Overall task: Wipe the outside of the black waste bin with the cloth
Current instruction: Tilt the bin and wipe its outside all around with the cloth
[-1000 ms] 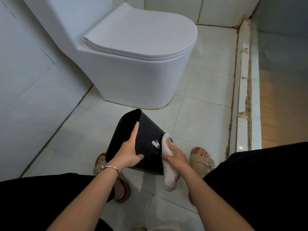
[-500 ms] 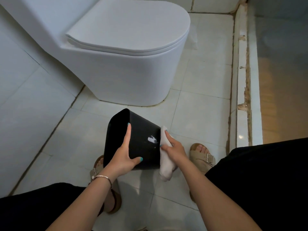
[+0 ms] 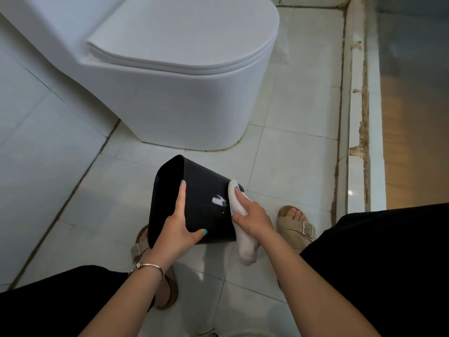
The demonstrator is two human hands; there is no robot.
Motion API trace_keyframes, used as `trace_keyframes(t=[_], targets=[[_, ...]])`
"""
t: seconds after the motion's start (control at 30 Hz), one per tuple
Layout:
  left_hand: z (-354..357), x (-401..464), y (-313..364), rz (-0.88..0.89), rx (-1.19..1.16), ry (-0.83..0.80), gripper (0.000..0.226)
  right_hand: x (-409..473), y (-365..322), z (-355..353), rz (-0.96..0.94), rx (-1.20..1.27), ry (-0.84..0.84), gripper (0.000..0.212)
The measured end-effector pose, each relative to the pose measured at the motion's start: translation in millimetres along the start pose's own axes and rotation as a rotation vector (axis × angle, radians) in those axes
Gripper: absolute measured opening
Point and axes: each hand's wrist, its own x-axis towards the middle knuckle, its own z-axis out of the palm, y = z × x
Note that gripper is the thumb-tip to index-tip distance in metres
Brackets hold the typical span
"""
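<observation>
Gripping the tilted bin (image 3: 194, 203) held above the floor (image 3: 291, 166) before the toilet (image 3: 182, 93), the left hand (image 3: 178, 229) spreads forefinger up the wall, thumb along its lower side. Right hand (image 3: 254, 218) presses the cloth (image 3: 239, 210) against the bin's base end, beside a white smear (image 3: 219, 200).

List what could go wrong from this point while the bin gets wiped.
1. The black waste bin is held tilted off the floor by the left hand alone; a hard wipe might twist it loose.
2. The cloth under the right hand sits beside the white smear, so a stroke may spread it rather than lift it.
3. The cloth's loose end hangs low and might drag on the floor tiles.
</observation>
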Motion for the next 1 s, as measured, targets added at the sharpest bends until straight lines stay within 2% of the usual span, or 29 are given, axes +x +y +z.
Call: trace_keyframes(t=[0.27,0.4,0.5,0.67,0.9,1.0], targets=[[9,-2,0,-0.033,-0.075,0.017,0.127,3,-8,-1,-0.005,-0.191,0.025,0.075],[10,0,0,-0.032,-0.103,0.022,0.125,-4,-13,5,-0.083,-0.308,0.078,0.075],[8,0,0,-0.028,-0.095,0.033,0.124,-5,-8,5,-0.097,-0.311,0.086,0.077],[0,-1,0,-0.013,-0.065,0.046,0.125,-1,7,1,0.023,-0.331,0.031,0.081],[-3,2,-5,-0.022,-0.115,0.006,0.123,-10,-14,10,-0.152,-0.426,0.067,0.081],[-2,2,-4,-0.019,-0.119,0.005,0.123,-11,-12,7,-0.131,-0.395,0.060,0.082]])
